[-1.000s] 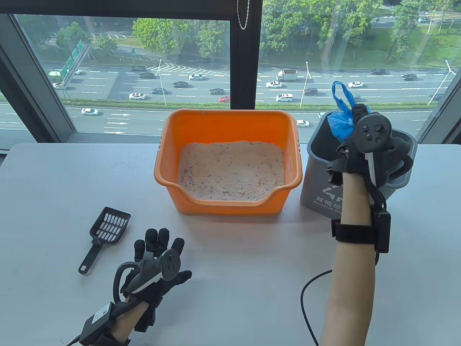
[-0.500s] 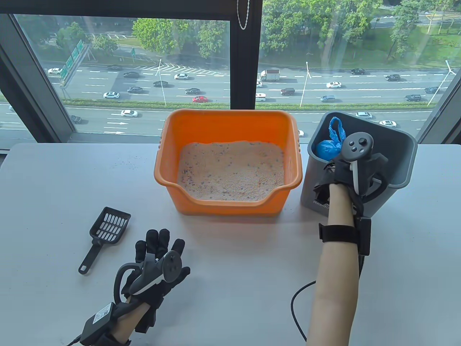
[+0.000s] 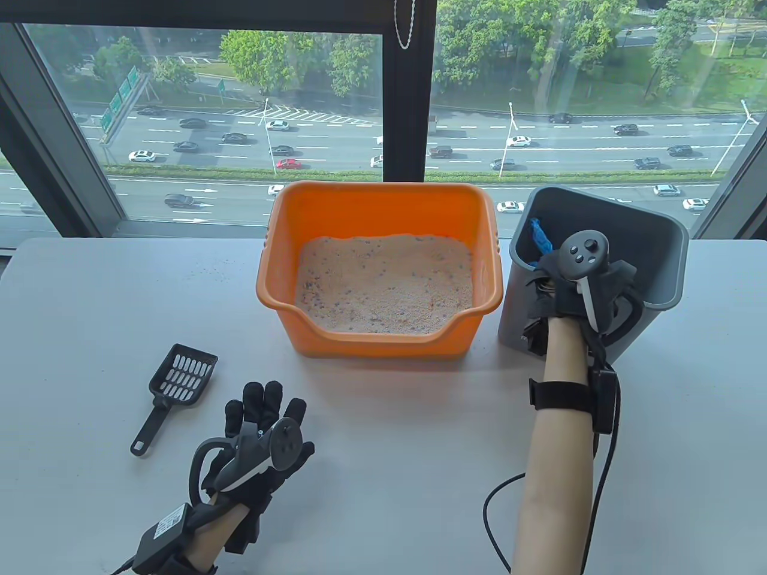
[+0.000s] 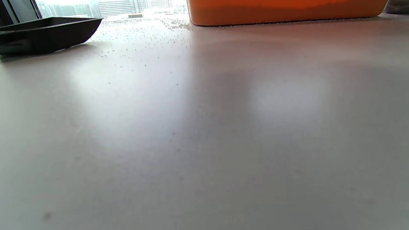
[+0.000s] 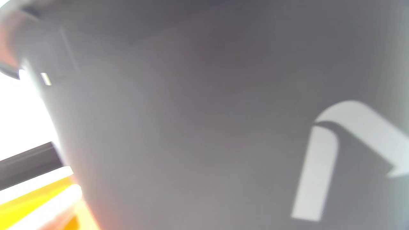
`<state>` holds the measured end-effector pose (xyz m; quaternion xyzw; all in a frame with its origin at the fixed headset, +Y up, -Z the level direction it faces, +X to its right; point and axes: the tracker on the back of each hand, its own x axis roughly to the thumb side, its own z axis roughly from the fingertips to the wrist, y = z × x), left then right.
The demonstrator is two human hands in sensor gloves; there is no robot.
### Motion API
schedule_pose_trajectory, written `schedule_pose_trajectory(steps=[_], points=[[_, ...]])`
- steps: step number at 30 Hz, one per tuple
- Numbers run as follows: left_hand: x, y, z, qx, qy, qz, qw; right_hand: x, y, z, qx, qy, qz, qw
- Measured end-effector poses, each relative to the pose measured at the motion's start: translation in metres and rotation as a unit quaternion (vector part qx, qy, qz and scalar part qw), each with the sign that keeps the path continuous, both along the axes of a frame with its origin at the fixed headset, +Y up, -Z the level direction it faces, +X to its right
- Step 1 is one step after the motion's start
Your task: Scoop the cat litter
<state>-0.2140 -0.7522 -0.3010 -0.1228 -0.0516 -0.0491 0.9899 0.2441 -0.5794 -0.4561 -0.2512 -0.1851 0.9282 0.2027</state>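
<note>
Right hand (image 3: 578,281) inside grey waste bin (image 3: 659,251) by blue bag (image 3: 541,236); grip unclear. Left hand (image 3: 260,434) flat, empty. Scoop (image 3: 174,386) on bench (image 3: 383,431). Risk: bin tips against litter box (image 3: 383,269).

Left hand (image 3: 257,440): lies flat, palm down, fingers (image 3: 263,398) spread and pointing away from the body; tracker on its back, forearm entering from the bottom edge. Right hand (image 3: 575,281): raised, forearm reaching steeply up and forward, wrist strapped, cable trailing. Its fingers hidden; grip cannot be made out.
</note>
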Motion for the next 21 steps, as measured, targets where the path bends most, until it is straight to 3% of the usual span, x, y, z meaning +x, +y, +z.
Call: schedule_pose_trajectory(steps=[7, 11, 16, 21], points=[[0.0, 0.001, 0.001, 0.008, -0.001, 0.004, 1.0, 0.0, 0.0, 0.002, 0.008, -0.013, 0.0, 1.0], [-0.001, 0.003, 0.001, 0.016, -0.001, 0.009, 1.0, -0.004, 0.0, 0.011, 0.043, -0.005, 0.01, 0.999], [0.0, 0.005, 0.003, 0.026, -0.006, 0.015, 1.0, -0.02, 0.006, 0.035, 0.092, 0.03, 0.063, 0.993], [0.003, 0.007, 0.007, 0.035, -0.015, 0.016, 0.999, -0.056, 0.009, 0.075, 0.109, 0.095, 0.096, 0.985]])
